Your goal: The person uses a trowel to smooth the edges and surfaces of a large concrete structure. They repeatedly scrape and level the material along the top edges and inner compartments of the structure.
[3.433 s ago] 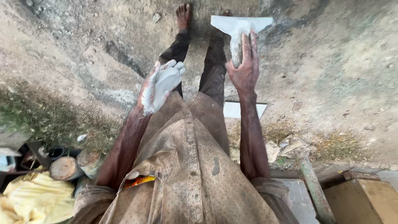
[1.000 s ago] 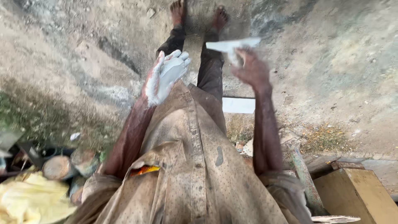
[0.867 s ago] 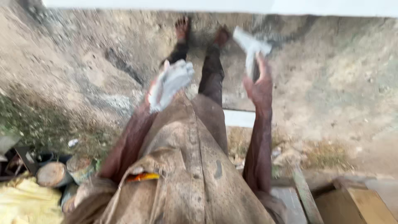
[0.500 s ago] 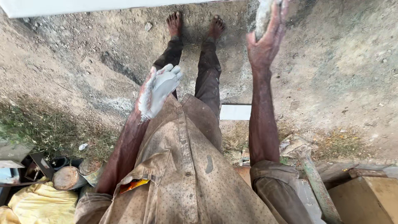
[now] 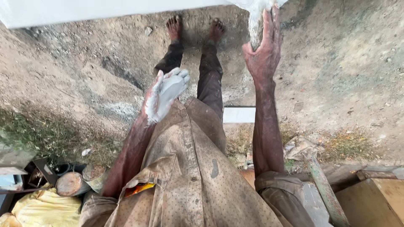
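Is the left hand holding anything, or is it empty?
Empty. The left hand is open over the shirt, fingers together, palm coated in whitish paste; nothing is gripped in it.

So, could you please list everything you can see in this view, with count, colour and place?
white wall edge: one, white, top of view
pale handled tool: one, whitish, top right, gripped by the right hand
white tile: one, white, on the ground by the legs
yellow cloth: one, yellow, bottom left
round tins: two, rusty, bottom left
wooden box: one, tan, bottom right
dirt ground: brown, throughout
bare feet: two, near the wall
left hand: plaster-coated, open, holding nothing
right hand: raised, gripping the tool
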